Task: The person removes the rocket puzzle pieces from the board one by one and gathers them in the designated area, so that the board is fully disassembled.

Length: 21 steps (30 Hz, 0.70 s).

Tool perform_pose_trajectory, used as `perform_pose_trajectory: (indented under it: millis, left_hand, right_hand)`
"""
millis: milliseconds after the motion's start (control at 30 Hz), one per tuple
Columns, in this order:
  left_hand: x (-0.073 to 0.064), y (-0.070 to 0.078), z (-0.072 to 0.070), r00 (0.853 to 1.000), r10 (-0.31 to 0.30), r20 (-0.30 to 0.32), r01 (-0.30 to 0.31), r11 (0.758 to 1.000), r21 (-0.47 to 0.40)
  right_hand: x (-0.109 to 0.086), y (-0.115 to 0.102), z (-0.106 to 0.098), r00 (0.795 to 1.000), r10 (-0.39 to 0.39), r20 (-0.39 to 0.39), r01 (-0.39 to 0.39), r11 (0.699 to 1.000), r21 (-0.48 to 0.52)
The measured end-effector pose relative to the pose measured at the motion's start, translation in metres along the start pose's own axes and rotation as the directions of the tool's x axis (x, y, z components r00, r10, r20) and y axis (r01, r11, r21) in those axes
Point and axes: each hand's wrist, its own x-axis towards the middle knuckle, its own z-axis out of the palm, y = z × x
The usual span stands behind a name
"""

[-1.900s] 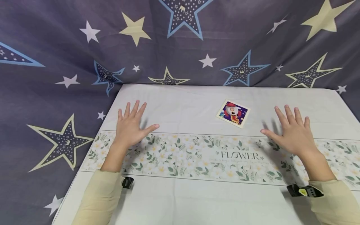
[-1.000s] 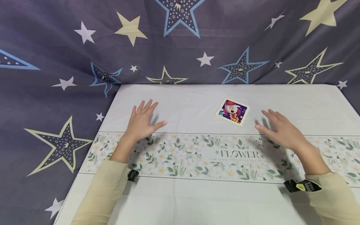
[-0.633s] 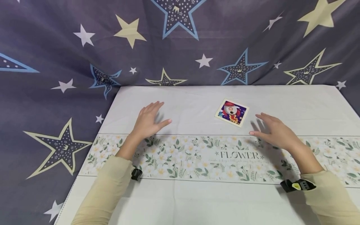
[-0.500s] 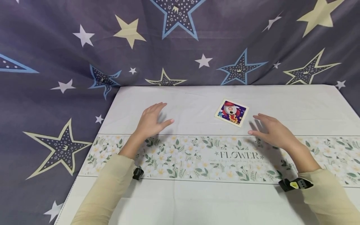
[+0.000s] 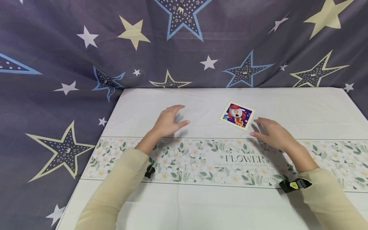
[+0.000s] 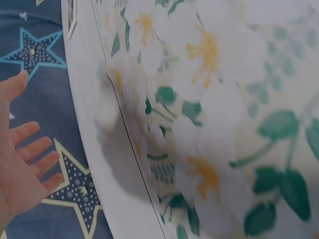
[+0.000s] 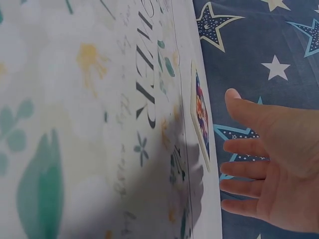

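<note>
A square picture puzzle or card (image 5: 237,115) with a cream border and a rocket picture lies flat toward the back of the table, turned at an angle. My right hand (image 5: 271,132) is just to its right, fingers extended and thumb apart, holding nothing. Further off to its left is my left hand (image 5: 169,122), also with fingers loosely extended and nothing in it. In the right wrist view the square picture (image 7: 201,117) shows edge-on beside the right hand (image 7: 279,159). Only the left hand's fingers and palm (image 6: 25,159) appear in the left wrist view, over the cloth.
A white tablecloth (image 5: 201,204) covers the table, with a printed flower band (image 5: 195,161) across it. Behind and to the left hangs a dark curtain (image 5: 184,51) with stars. Black wrist cameras (image 5: 293,185) sit at both cuffs.
Both hands have moved inward, the left one to the right and the right one to the left, closer to the square picture. Their spread fingers have drawn together. The picture has stayed put.
</note>
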Motion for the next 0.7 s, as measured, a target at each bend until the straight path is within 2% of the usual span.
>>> perform_pose_trajectory:
  millis: [233, 433, 600, 700]
  left_hand:
    - [0.023, 0.008, 0.010, 0.998, 0.007, 0.055, -0.007, 1.000, -0.004]
    - [0.045, 0.017, 0.023, 0.994, 0.045, 0.100, -0.045, 0.999, 0.000]
    - [0.062, 0.035, 0.035, 0.988, 0.065, 0.140, -0.067, 0.998, 0.008]
    - [0.073, 0.048, 0.041, 0.983, 0.095, 0.155, -0.101, 0.995, 0.026]
  right_hand:
    - [0.008, -0.002, 0.003, 1.000, -0.009, 0.001, 0.009, 1.000, -0.010]
    - [0.014, -0.005, 0.007, 1.000, -0.022, -0.009, 0.022, 1.000, -0.012]
    - [0.022, -0.006, 0.010, 1.000, -0.018, -0.012, 0.018, 1.000, -0.013]
    - [0.027, -0.007, 0.010, 1.000, 0.000, -0.007, 0.000, 1.000, -0.023]
